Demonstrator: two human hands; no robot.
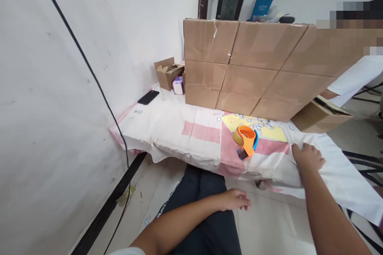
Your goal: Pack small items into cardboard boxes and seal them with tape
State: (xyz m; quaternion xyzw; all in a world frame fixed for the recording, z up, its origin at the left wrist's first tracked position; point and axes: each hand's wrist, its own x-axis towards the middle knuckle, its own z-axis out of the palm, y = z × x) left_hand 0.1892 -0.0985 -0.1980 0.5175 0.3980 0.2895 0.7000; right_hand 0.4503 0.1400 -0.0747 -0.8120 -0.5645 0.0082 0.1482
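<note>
My left hand [236, 200] hangs over my lap just off the table's near edge, fingers loosely bent and holding nothing. On the cloth at the right, my right hand [308, 158] rests with its thumb apart from the bent fingers; I see no object in it. An orange tape dispenser [247, 143] with a blue part and a roll of tape lies on the cloth, left of my right hand and apart from it. Beyond it stands a wall of stacked cardboard boxes [251, 50]. A single cardboard box [321, 115] sits beside the stack's right end.
A black phone [149, 97], an opened small carton [168, 73] and a purple-and-white box [178, 85] lie at the table's left. The patterned tablecloth [167, 127] drapes over the near edge. A black cable [89, 75] runs down the left wall. Another person's sleeve [356, 75] shows behind the boxes.
</note>
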